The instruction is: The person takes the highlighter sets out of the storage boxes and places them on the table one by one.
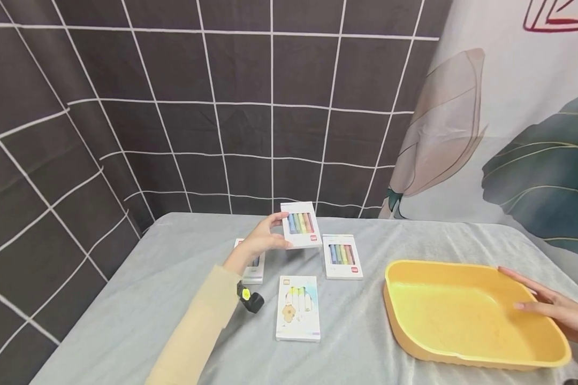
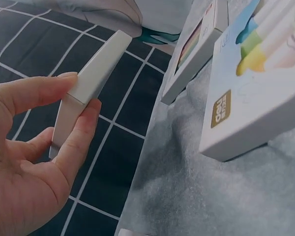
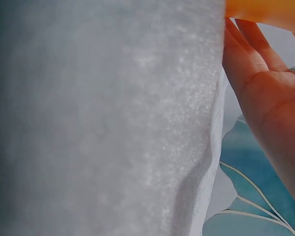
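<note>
Near the back of the table my left hand [image 1: 265,239] pinches a white box of coloured sticks [image 1: 301,224] by its left edge. A window in the box's front shows the sticks in several colours. In the left wrist view the held box [image 2: 91,81] appears edge-on between thumb and fingers. At the right, my right hand [image 1: 554,310] grips the rim of a yellow tray [image 1: 467,358], thumb over the inner side and fingers along the outside. The right wrist view catches the right hand [image 3: 270,93] below the tray's orange-looking edge [image 3: 270,11].
A similar windowed box [image 1: 343,258] lies right of the held one; another box [image 1: 254,274] is partly hidden behind the left wrist. Nearer the front lies a white box with a flower picture [image 1: 297,326]. Grey cloth [image 1: 356,331] covers the table; a dark gridded curtain [image 1: 241,128] hangs behind.
</note>
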`<action>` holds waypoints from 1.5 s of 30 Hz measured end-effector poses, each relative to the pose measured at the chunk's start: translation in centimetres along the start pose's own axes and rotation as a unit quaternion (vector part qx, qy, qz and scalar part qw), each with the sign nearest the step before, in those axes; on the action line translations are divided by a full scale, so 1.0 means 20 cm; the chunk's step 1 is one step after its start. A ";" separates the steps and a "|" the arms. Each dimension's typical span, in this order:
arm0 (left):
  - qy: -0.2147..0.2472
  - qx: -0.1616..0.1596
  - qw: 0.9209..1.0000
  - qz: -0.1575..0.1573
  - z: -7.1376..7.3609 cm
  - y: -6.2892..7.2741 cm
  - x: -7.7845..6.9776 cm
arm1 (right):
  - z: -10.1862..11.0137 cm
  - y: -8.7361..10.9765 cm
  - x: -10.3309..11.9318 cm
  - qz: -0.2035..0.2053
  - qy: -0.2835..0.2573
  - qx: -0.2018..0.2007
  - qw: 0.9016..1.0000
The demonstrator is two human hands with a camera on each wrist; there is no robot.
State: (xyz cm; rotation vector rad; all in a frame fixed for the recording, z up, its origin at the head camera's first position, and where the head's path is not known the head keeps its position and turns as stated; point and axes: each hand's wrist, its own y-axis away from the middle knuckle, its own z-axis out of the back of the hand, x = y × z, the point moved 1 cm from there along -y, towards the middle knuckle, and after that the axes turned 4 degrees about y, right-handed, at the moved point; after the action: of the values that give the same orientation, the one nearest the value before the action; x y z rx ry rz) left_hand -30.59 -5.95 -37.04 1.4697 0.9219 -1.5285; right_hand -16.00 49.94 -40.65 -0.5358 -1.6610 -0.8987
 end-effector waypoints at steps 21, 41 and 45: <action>-0.004 -0.004 0.999 0.040 0.07 -0.10 0.04 | 0.01 0.00 -0.01 -0.032 0.014 -0.020 0.999; -0.050 -0.017 0.996 0.078 0.09 -0.18 0.06 | 0.01 0.00 -0.01 -0.026 0.000 -0.013 1.000; -0.069 -0.022 0.994 0.087 0.10 -0.18 0.07 | 0.01 0.00 -0.01 -0.020 0.000 -0.010 1.000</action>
State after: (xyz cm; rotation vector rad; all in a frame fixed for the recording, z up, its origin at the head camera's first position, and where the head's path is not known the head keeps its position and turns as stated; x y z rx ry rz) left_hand -34.72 -6.35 -38.40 1.3573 0.7227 -1.4519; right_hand -16.03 50.11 -40.85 -0.5190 -1.6692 -0.9456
